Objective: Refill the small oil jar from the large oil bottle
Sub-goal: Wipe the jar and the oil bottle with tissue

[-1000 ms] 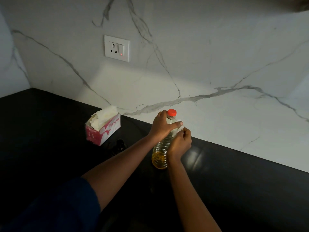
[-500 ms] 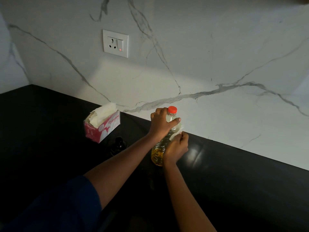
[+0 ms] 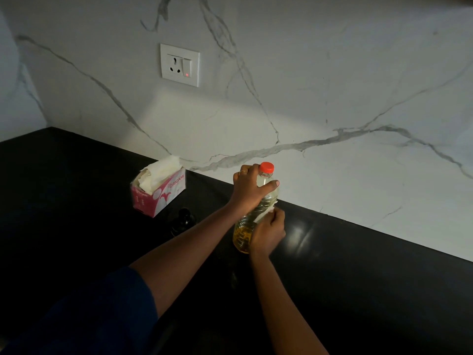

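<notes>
The large oil bottle (image 3: 266,199) stands upright on the black counter, clear plastic with a red cap (image 3: 266,167) on it and yellow oil in its lower part. My left hand (image 3: 249,188) grips the bottle's shoulder just under the cap. My right hand (image 3: 268,231) presses a piece of white tissue (image 3: 266,213) against the bottle's side, about halfway down. The small dark oil jar (image 3: 183,221) stands on the counter to the left of the bottle, hard to make out in the dim light.
A pink tissue box (image 3: 160,194) with white tissue sticking out sits left of the jar. The black counter (image 3: 358,278) runs along a white marble wall with a socket (image 3: 179,64). Light glints on the counter right of the bottle.
My right hand has slid down the bottle's side with the tissue, from near the shoulder to the middle. My left hand keeps its hold near the cap.
</notes>
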Action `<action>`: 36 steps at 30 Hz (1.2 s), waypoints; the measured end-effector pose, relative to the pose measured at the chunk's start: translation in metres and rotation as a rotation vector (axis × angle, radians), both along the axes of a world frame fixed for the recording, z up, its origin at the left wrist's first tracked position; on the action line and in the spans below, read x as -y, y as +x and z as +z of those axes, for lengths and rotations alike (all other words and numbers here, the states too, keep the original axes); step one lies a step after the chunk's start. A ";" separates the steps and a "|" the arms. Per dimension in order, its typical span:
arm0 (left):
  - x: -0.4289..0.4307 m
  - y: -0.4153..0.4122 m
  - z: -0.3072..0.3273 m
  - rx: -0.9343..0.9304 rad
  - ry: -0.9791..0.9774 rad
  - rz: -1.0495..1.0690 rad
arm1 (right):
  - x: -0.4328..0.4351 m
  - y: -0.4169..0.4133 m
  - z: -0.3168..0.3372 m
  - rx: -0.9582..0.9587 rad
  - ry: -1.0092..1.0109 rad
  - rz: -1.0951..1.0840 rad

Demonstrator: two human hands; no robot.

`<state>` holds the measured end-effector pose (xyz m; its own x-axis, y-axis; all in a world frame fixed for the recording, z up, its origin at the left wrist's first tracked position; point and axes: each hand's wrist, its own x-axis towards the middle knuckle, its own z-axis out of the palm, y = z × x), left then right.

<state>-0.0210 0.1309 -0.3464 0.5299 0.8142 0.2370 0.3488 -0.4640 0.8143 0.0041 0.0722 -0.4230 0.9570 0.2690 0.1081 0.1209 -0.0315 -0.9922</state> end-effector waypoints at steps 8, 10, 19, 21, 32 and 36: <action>-0.002 -0.001 0.000 -0.007 -0.024 -0.009 | -0.006 0.010 0.014 0.054 -0.002 0.063; -0.002 0.000 0.000 -0.014 -0.024 -0.010 | -0.005 0.013 0.006 0.060 -0.059 0.082; -0.002 -0.001 0.002 -0.013 -0.014 -0.012 | 0.001 -0.007 0.000 -0.036 -0.031 0.009; -0.002 -0.002 0.001 -0.016 -0.013 -0.011 | -0.003 -0.001 0.004 -0.017 -0.023 0.023; -0.001 0.000 0.000 -0.007 -0.016 -0.011 | 0.010 0.000 -0.017 -0.163 -0.125 0.034; -0.002 -0.001 0.000 0.008 -0.031 -0.013 | 0.010 -0.007 -0.011 -0.184 -0.062 0.006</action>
<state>-0.0224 0.1326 -0.3464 0.5387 0.8144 0.2158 0.3361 -0.4426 0.8314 -0.0025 0.0620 -0.4338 0.9575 0.2754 -0.0855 -0.0621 -0.0926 -0.9938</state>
